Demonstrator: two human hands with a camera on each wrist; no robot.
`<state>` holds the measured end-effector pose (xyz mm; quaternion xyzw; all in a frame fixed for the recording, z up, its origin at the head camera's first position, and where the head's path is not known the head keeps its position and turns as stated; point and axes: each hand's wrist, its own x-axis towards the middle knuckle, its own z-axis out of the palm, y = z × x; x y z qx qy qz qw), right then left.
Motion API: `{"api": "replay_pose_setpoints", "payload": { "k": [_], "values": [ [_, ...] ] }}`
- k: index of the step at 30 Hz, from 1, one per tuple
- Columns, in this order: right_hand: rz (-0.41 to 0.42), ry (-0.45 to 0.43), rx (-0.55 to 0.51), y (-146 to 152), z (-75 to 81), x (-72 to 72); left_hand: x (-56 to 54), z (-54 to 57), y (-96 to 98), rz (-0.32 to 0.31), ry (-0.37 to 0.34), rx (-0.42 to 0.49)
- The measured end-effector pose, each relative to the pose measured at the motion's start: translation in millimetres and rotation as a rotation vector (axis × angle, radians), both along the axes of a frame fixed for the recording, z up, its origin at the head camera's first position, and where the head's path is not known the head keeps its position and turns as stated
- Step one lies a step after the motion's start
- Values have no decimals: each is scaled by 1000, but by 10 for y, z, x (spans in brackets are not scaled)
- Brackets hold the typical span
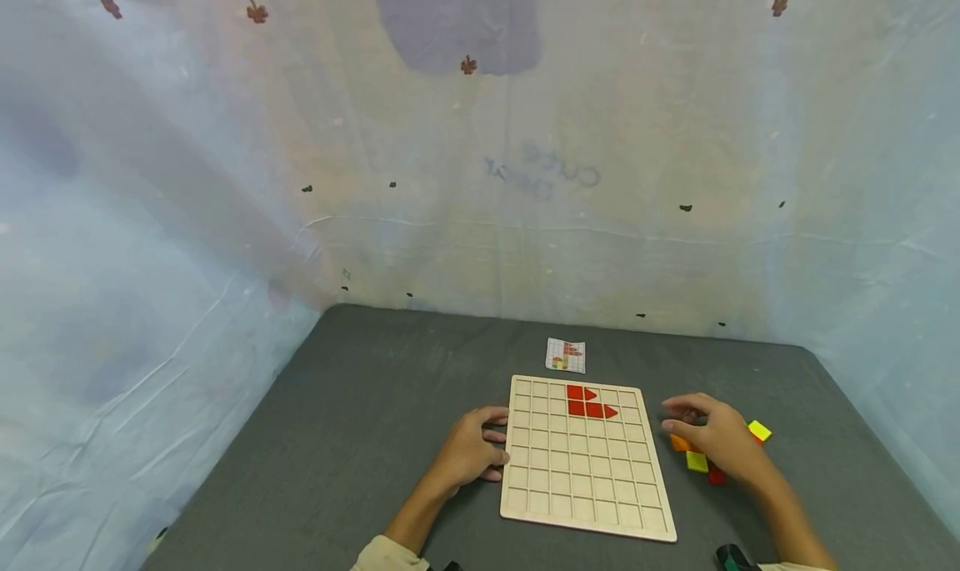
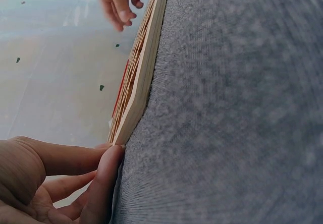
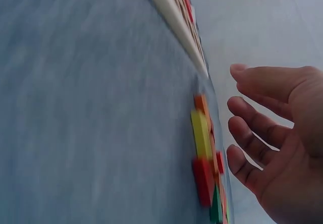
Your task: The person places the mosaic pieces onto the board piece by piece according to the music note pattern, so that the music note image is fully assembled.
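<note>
A wooden grid board (image 1: pixel 588 475) lies on the dark table, with several red pieces (image 1: pixel 585 408) set into its far cells, square ones and pointed ones. My left hand (image 1: pixel 468 450) is at the board's left edge; in the left wrist view its thumb and a finger (image 2: pixel 75 158) pinch the rim. To the right of the board, my right hand (image 1: pixel 716 438) hovers over a pile of coloured blocks, fingers loosely bent and apart, holding nothing. An orange block (image 1: pixel 680 443), a yellow block (image 1: pixel 697 462) and a red block (image 1: pixel 717 474) show beneath it; the hand hides others.
Behind the board lies a small printed card (image 1: pixel 566 356) with a coloured grid pattern. Another yellow block (image 1: pixel 760 430) sits at the pile's far right, and a green block (image 3: pixel 216 206) shows in the right wrist view. A pale patterned curtain (image 1: pixel 510 246) surrounds the table.
</note>
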<state>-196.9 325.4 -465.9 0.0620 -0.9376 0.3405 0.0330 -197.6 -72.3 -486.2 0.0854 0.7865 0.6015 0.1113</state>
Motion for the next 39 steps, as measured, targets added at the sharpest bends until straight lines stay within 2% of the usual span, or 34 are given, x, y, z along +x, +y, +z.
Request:
{"api": "replay_pose_setpoints", "payload": {
  "k": [12,22,30,39],
  "values": [
    [-69,-36,81,413,-1,246,1,-6,1,2,0,-3],
    [-114,-37,166,696,-39,360,5,-9,1,2,-1,3],
    [-124,-102,202,907,-47,436,5,-18,2,2,0,5],
    [-108,-204,224,1015,-40,438,7,-19,6,3,9,3]
  ]
}}
